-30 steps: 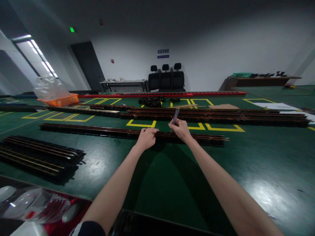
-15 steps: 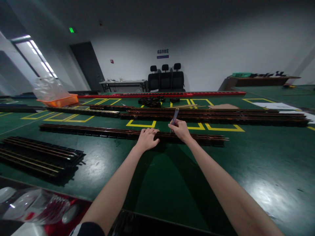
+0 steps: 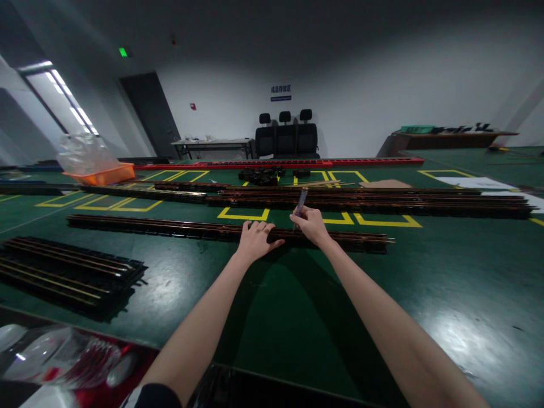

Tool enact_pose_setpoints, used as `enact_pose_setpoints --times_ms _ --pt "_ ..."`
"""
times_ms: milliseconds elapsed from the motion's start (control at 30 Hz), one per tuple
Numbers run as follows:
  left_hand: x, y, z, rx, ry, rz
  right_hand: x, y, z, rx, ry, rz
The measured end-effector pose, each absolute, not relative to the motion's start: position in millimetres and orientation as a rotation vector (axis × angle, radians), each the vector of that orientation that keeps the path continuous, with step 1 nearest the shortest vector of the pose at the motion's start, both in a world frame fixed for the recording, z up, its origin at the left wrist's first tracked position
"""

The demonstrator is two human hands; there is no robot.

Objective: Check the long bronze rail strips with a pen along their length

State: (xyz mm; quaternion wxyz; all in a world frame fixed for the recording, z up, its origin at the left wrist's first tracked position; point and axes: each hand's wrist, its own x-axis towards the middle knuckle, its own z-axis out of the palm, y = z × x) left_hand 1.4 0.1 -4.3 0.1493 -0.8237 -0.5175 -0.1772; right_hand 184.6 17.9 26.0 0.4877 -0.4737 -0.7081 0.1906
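Note:
A long dark rail assembly [image 3: 170,226] with copper-coloured strips lies across the green table in front of me. My left hand [image 3: 254,240] rests on its middle, fingers spread over the top and thumb stretched out to the right along the near side. Just to the right, my right hand [image 3: 311,224] is closed around a slim, translucent, pen-like tool [image 3: 302,199]. The tool stands nearly upright, its lower tip pointing down at the rail; whether the tip touches is too small to tell.
Behind lies a longer stack of similar rails [image 3: 382,201]. Shorter rail pieces [image 3: 63,272] lie at left. An orange bin [image 3: 106,174] with a plastic bag stands at back left. Plastic bottles [image 3: 55,354] sit below the table's near left edge. Cardboard [image 3: 386,185] lies at the back.
My left thumb has stretched out further to the right along the rail, and the left hand has shifted slightly. My right hand and the pen-like tool stay almost in place.

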Motion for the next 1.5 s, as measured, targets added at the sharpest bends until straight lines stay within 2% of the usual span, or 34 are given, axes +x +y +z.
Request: enact_pose_setpoints --times_ms 1000,1500 --pt "3.2 1.8 1.2 -2.36 -1.559 -0.54 190.9 17.0 27.8 -1.085 -1.614 0.734" --pt "2.5 0.5 4.9 -2.397 -1.597 -0.488 195.7 14.7 26.7 -1.097 -1.624 0.705"
